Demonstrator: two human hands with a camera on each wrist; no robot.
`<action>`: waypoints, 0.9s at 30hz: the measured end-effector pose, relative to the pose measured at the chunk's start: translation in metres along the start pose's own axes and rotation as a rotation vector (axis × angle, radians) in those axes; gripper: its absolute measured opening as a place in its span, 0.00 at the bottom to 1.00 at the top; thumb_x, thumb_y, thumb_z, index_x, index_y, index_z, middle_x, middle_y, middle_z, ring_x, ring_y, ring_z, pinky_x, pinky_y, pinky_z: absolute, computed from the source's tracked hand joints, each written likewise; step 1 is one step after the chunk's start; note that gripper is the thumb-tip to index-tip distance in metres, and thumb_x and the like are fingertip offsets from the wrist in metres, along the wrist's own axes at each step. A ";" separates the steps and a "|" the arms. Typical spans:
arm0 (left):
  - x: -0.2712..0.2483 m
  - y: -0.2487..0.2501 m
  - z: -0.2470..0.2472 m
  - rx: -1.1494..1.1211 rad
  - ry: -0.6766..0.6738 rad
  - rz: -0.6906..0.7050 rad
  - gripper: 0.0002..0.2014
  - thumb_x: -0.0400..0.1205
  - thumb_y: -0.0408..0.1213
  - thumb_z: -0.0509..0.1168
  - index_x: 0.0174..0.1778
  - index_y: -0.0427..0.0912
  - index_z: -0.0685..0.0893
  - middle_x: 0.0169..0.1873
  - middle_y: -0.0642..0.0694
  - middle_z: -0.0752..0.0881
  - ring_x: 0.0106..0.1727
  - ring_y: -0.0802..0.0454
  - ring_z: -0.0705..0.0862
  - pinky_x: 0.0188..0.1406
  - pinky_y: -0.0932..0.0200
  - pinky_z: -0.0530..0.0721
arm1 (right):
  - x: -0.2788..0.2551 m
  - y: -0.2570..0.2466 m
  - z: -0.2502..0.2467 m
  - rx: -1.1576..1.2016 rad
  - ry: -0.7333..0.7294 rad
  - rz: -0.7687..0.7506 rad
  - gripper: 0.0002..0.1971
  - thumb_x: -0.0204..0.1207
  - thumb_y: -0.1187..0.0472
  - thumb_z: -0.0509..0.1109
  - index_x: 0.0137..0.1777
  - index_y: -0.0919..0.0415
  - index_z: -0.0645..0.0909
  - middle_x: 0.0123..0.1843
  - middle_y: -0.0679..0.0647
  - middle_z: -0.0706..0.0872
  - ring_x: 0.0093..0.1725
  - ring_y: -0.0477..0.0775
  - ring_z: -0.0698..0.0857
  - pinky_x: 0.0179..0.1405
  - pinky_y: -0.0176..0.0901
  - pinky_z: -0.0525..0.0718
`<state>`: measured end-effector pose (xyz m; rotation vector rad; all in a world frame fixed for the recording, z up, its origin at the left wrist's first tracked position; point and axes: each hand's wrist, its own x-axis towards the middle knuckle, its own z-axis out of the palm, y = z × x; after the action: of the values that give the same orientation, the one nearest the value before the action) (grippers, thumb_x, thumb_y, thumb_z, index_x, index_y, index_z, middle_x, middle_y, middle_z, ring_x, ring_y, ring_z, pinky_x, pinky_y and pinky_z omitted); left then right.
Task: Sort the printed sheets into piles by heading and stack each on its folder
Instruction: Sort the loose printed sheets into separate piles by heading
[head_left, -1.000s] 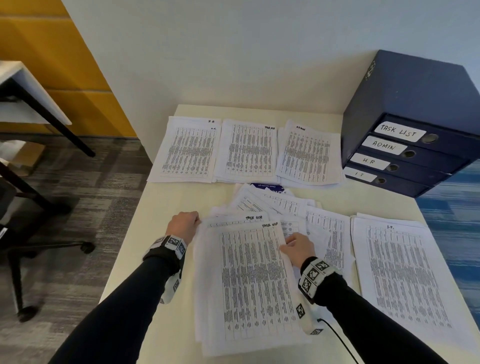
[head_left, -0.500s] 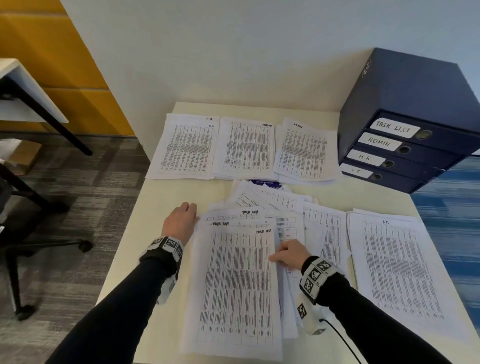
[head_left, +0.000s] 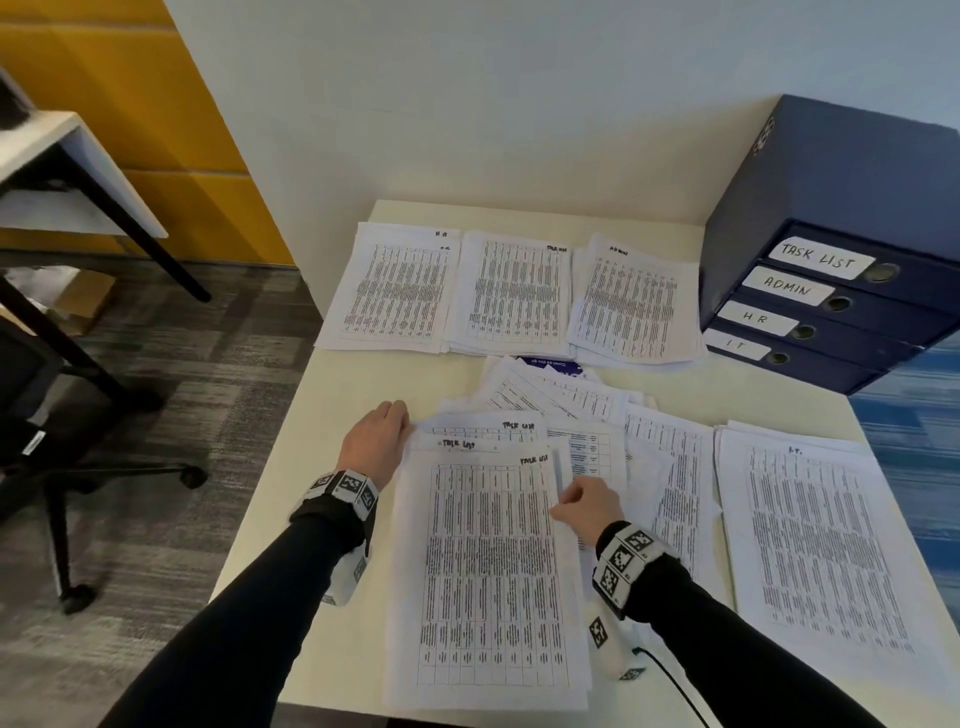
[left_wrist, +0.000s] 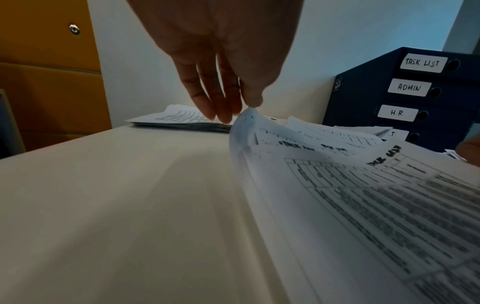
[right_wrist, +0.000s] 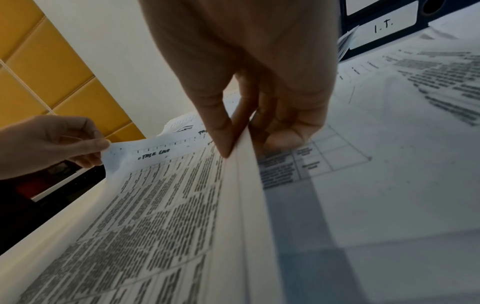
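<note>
Beige table (head_left: 332, 395): white, table-printed "Task List" sheets (head_left: 483, 561), edges lifted.

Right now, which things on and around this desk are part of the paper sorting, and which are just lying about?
Part of the job:
- Task List sheets, pinched by left hand and right hand
- unsorted heap
- HR pile, Task List pile, Admin pile, IT pile
- labelled folders

Lying about:
- office chair
- neighbouring desk
</note>
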<state>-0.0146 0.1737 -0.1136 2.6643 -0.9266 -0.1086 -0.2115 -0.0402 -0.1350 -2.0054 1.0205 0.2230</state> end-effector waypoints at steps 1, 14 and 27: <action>0.000 0.000 -0.002 0.012 0.016 -0.008 0.08 0.85 0.36 0.61 0.46 0.33 0.77 0.41 0.39 0.80 0.38 0.39 0.79 0.32 0.53 0.67 | 0.000 0.001 -0.003 -0.030 -0.026 -0.008 0.12 0.71 0.66 0.73 0.35 0.54 0.73 0.38 0.47 0.78 0.43 0.51 0.80 0.49 0.41 0.81; -0.002 0.005 0.004 -0.034 -0.079 -0.055 0.06 0.87 0.40 0.53 0.48 0.40 0.68 0.36 0.45 0.76 0.32 0.42 0.74 0.31 0.53 0.68 | 0.005 -0.005 -0.002 0.296 -0.029 0.159 0.25 0.70 0.70 0.73 0.65 0.60 0.68 0.55 0.57 0.80 0.51 0.56 0.82 0.53 0.45 0.80; -0.006 -0.010 0.020 -0.589 -0.170 -0.434 0.11 0.82 0.41 0.66 0.36 0.38 0.80 0.32 0.40 0.86 0.35 0.44 0.87 0.45 0.46 0.88 | -0.001 -0.014 0.004 -0.017 0.127 0.016 0.06 0.77 0.58 0.68 0.39 0.56 0.79 0.39 0.49 0.84 0.32 0.46 0.79 0.24 0.33 0.68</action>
<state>-0.0164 0.1794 -0.1360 2.2641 -0.2710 -0.6116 -0.2013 -0.0325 -0.1290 -2.0479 1.1175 0.1145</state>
